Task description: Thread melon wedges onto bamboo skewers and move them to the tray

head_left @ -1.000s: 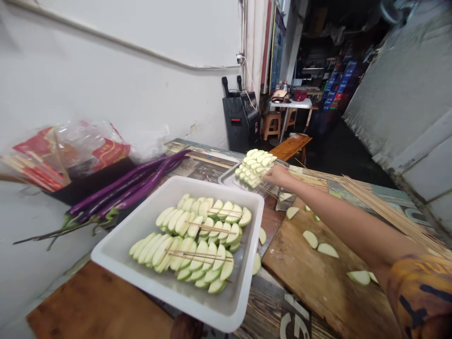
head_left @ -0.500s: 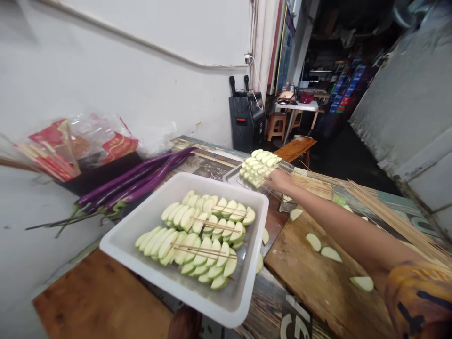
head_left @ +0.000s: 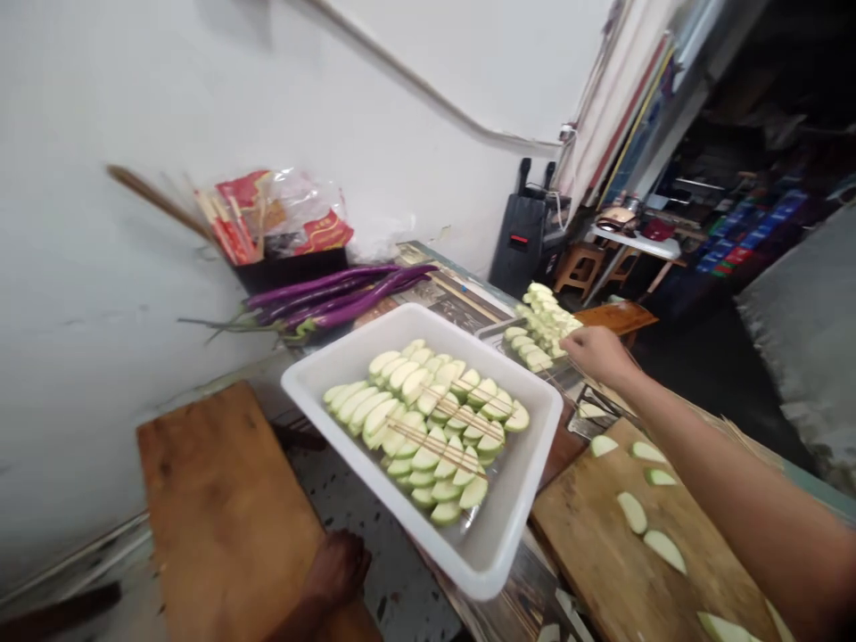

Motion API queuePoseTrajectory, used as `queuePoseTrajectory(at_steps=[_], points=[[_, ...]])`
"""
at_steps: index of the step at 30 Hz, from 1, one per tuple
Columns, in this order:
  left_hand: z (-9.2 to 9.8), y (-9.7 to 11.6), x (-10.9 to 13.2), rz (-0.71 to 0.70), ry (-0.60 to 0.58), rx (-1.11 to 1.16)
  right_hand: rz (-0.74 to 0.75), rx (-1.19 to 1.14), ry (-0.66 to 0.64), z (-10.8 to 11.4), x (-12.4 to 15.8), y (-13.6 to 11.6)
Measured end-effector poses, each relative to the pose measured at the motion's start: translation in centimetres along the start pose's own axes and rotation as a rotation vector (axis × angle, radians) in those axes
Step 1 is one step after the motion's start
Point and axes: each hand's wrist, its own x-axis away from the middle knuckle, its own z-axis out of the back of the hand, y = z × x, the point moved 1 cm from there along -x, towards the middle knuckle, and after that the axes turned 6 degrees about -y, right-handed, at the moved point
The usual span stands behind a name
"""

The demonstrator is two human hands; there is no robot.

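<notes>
Right of centre: skewered pale-green slices apparently pinched by stick ends in right hand; best kept level, against sagging. Left hand, lower centre: grip cannot be told.

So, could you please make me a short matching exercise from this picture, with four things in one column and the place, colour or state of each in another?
Things:
1. Right hand
2. Eggplants
3. White tray
4. Board

Descriptions:
A. Has loose slices scattered on it
B. Holds rows of slices with thin sticks through them
C. Long, purple and lying together
D. Gripping skewered slices

Right pairs: 1-D, 2-C, 3-B, 4-A.
</notes>
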Motion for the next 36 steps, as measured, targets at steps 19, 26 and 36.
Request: queuePoseTrajectory(at_steps=[19,26,36], points=[[-0.8,-0.2,0.1,0.024,0.073,0.012,0.485,0.138,-0.085,-2.3,3.0,-14.2],[-0.7,-0.1,0.2,0.023,0.070,0.020,0.422,0.242,-0.107,-2.3,3.3,-14.3],[-0.2,0.2,0.5,0.027,0.026,-0.014,0.454,0.199,-0.123,-0.7,4.0,-14.3]])
